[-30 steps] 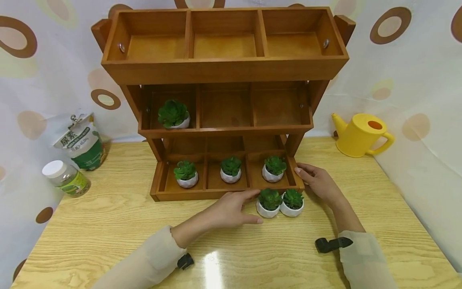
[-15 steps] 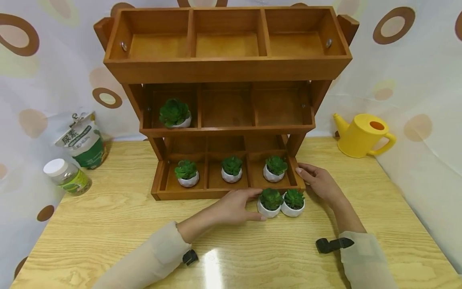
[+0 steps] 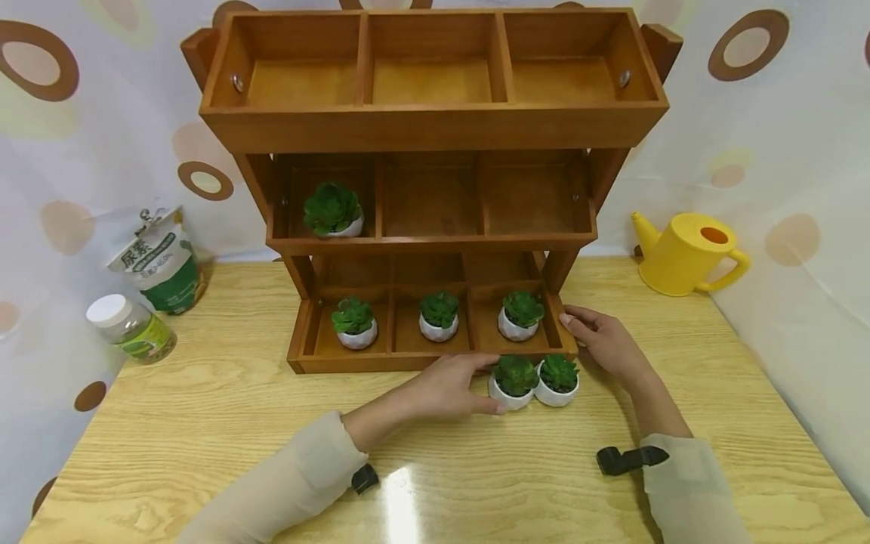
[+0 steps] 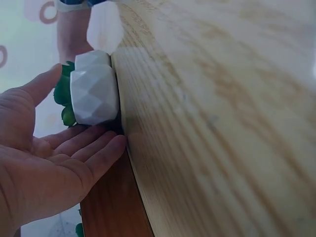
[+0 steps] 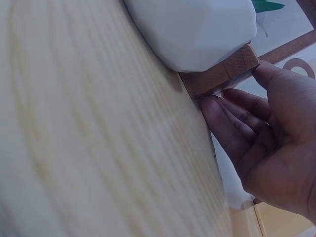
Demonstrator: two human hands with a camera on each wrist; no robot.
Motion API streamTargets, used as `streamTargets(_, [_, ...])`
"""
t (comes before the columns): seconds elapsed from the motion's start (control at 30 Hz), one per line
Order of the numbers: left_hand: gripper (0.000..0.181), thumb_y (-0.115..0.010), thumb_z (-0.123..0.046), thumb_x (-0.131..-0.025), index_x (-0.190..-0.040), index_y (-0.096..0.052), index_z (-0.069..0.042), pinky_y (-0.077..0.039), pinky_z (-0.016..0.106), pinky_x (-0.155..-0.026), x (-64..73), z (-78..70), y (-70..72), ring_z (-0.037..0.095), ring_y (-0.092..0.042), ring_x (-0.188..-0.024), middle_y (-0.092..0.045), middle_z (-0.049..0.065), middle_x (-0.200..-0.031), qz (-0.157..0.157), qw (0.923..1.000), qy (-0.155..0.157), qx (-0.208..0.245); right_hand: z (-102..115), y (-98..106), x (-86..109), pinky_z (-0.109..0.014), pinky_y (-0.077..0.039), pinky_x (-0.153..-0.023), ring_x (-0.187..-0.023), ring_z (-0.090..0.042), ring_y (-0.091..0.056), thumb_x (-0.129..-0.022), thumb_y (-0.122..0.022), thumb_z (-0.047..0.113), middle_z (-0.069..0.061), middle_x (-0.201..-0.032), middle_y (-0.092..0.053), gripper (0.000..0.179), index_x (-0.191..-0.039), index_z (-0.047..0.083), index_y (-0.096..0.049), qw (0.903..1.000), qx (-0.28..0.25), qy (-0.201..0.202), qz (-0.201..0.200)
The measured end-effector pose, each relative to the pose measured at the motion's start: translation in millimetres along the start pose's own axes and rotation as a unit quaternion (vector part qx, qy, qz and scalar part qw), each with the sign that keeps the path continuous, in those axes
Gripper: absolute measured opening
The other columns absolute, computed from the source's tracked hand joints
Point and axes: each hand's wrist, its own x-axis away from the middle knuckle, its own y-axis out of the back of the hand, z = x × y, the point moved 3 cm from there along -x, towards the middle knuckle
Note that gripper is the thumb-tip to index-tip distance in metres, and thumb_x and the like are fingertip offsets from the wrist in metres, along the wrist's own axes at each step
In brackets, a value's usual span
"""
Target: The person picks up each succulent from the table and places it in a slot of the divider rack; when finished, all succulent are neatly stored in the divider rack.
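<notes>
Before the wooden rack (image 3: 435, 130), two white-potted succulents (image 3: 513, 381) side by side on the surface (image 3: 476, 476), with left grip (image 3: 448, 385) spread wide beside them; against the rack's right end, right grip (image 3: 602, 344) touching, whether holding impossible to tell.

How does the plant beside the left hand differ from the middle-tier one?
The near plant stands on the table; the shelf plant sits in the middle tier of the wooden rack.
The left hand is beside the near plant; neither hand is at the shelf plant.
The near plant's pot shows more fully; the tier's edge partly hides the shelf plant's.
Both have green leaves and white pots.
</notes>
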Motion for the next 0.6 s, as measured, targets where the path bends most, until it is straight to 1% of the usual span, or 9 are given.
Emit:
streamTargets(0.17, [0.079, -0.075, -0.053, -0.088, -0.153, -0.046, -0.019, -0.043, 0.037, -0.115, -4.1, -1.2, -2.4, 0.019, -0.05, -0.141, -0.053, -0.001, -0.152, 0.003, 1.0, 0.001, -0.005, -1, 0, -0.3, -0.058, -0.038, -0.115, -0.142, -0.041, -0.045, -0.1, -0.043, 0.066, -0.023, -0.153, -0.048, 0.082, -0.159, 0.01, -0.034, 1.0, 0.004, -0.002, -0.001])
streamTargets(0.33, [0.079, -0.076, -0.053, -0.087, -0.152, -0.047, -0.02, -0.041, 0.038, -0.116, -8.6, -2.7, -4.6, 0.021, -0.047, -0.144, -0.052, -0.002, -0.153, 0.005, 0.9998, -0.009, -0.019, -1, 0, -0.2, -0.058, -0.037, -0.116, -0.143, -0.041, -0.044, -0.1, -0.044, 0.066, -0.023, -0.153, -0.049, 0.082, -0.159, 0.01, -0.035, 1.0, 0.002, 0.0, -0.002])
streamTargets(0.6, [0.077, -0.08, -0.046, -0.085, -0.152, -0.048, -0.022, -0.041, 0.036, -0.115, -15.6, -6.2, -8.3, 0.019, -0.049, -0.141, -0.055, -0.004, -0.15, 0.011, 0.9995, -0.011, -0.028, 0, 1, 0.8, -0.058, -0.039, -0.114, -0.14, -0.04, -0.049, -0.101, -0.043, 0.064, -0.023, -0.15, -0.052, 0.08, -0.159, 0.009, -0.034, 1.0, 0.002, 0.007, 0.0])
